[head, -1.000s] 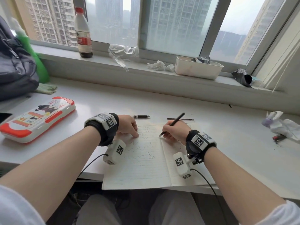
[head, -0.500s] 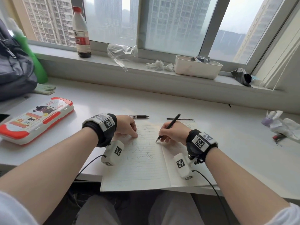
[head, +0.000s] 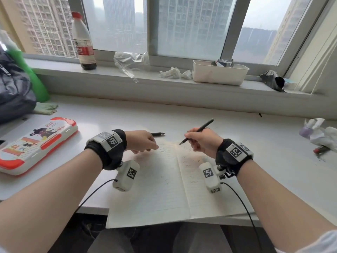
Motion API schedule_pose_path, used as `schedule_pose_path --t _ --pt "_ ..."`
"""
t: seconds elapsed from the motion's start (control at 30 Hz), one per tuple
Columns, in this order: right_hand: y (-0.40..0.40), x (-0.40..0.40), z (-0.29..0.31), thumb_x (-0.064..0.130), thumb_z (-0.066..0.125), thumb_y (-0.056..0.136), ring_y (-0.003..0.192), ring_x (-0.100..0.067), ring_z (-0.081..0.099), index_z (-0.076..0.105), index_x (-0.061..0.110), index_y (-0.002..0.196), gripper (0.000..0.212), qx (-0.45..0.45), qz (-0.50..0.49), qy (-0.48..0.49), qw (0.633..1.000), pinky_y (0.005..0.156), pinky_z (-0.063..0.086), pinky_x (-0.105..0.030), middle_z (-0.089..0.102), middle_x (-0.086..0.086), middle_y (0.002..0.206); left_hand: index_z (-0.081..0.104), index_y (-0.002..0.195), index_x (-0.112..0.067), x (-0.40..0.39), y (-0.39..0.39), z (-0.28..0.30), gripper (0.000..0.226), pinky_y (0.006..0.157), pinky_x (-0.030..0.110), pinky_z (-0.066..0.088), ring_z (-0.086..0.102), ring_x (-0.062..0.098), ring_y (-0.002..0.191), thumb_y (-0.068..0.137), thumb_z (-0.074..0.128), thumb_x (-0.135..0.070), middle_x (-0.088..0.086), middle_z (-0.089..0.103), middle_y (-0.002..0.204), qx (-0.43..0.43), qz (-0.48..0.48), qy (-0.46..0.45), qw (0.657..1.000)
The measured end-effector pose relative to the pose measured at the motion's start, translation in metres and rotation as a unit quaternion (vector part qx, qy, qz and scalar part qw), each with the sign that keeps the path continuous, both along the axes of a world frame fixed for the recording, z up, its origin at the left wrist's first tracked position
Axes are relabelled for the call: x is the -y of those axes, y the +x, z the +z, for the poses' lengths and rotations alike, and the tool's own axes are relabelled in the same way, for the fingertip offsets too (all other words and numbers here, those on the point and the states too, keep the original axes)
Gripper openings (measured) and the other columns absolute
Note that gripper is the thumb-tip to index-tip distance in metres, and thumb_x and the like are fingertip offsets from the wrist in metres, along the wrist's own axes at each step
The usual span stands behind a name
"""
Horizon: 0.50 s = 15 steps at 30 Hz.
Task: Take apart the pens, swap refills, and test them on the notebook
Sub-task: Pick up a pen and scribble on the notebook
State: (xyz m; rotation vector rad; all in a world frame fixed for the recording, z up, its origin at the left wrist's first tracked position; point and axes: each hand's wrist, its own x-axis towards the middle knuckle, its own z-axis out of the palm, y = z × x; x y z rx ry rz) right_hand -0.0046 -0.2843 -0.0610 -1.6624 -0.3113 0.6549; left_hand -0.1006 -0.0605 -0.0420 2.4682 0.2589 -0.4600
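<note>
An open lined notebook (head: 164,189) lies on the white desk, its front edge hanging over the desk's edge, with faint scribbles on both pages. My right hand (head: 204,141) grips a slim black pen (head: 197,131) in a writing hold, its tip just above the top of the centre fold. My left hand (head: 141,141) rests with loosely curled fingers on the notebook's top left corner and holds nothing. A second black pen (head: 158,133) lies on the desk just behind my left hand.
A red and white pencil case (head: 36,143) lies at the left. A dark backpack (head: 12,92) sits at the far left. A bottle (head: 83,41), crumpled plastic and a white tub (head: 218,73) stand on the sill. Tissue and small items (head: 319,136) lie at the right.
My right hand has lifted the pen tip off the page and moved up toward the top of the fold. The thin refill behind the notebook is no longer visible.
</note>
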Motion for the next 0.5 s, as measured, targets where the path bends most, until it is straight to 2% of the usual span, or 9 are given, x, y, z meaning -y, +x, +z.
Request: schedule_pose_path --t 0.1,0.17,0.23,0.3,0.4,0.5 --pt "0.017 -0.006 0.01 0.011 0.067 0.09 0.053 -0.014 0.06 0.063 0.011 0.09 0.004 0.042 0.013 0.009 0.999 0.053 0.051 -0.024 0.066 -0.002 0.063 0.06 0.104 -0.011 0.023 0.017 0.012 0.022 0.056 0.024 0.045 0.05 0.014 0.07 0.097 0.039 -0.011 0.001 0.056 0.085 0.037 -0.002 -0.032 0.999" --pt "0.03 -0.01 0.014 0.012 0.065 0.092 0.067 -0.019 0.072 0.066 0.013 0.097 0.005 0.081 0.017 0.006 0.997 0.067 0.059 -0.03 0.075 -0.005 0.079 0.062 0.106 -0.011 0.032 0.03 0.017 0.028 0.065 0.027 0.056 0.059 0.015 0.079 0.097 0.036 -0.005 0.004 0.059 0.09 0.036 -0.003 -0.027 0.999" --pt "0.04 -0.012 0.014 0.003 0.055 0.096 0.078 -0.024 0.075 0.065 0.013 0.107 0.018 0.076 0.011 0.053 0.996 0.075 0.06 -0.033 0.077 -0.007 0.1 0.066 0.111 -0.01 0.034 0.038 0.018 0.029 0.075 0.031 0.06 0.067 0.019 0.088 0.097 0.042 -0.004 0.009 0.066 0.099 0.038 -0.01 -0.014 0.999" --pt "0.046 -0.011 0.012 -0.001 0.042 0.099 0.076 -0.025 0.074 0.065 0.012 0.115 0.031 0.028 -0.003 0.123 0.992 0.073 0.058 -0.031 0.074 -0.009 0.112 0.069 0.113 -0.016 0.03 0.044 0.015 0.023 0.073 0.024 0.06 0.069 0.013 0.082 0.093 0.057 -0.013 0.0 0.07 0.097 0.055 -0.032 0.009 0.998" --pt "0.049 -0.008 -0.001 0.005 0.036 0.101 0.071 -0.023 0.068 0.068 0.008 0.114 0.034 -0.007 -0.021 0.165 0.986 0.075 0.051 -0.033 0.073 -0.015 0.11 0.067 0.099 -0.023 0.027 0.052 0.004 0.018 0.057 0.016 0.056 0.067 0.006 0.068 0.083 0.074 -0.027 -0.01 0.069 0.087 0.052 -0.04 0.02 0.998" --pt "0.044 -0.01 -0.01 0.003 0.05 0.098 0.07 -0.018 0.058 0.07 0.01 0.102 0.022 0.03 -0.003 0.117 0.993 0.076 0.047 -0.032 0.074 -0.013 0.1 0.069 0.087 -0.021 0.022 0.059 -0.004 0.016 0.059 0.019 0.058 0.068 0.011 0.063 0.077 0.079 -0.028 -0.007 0.069 0.079 0.045 -0.032 0.033 0.998"
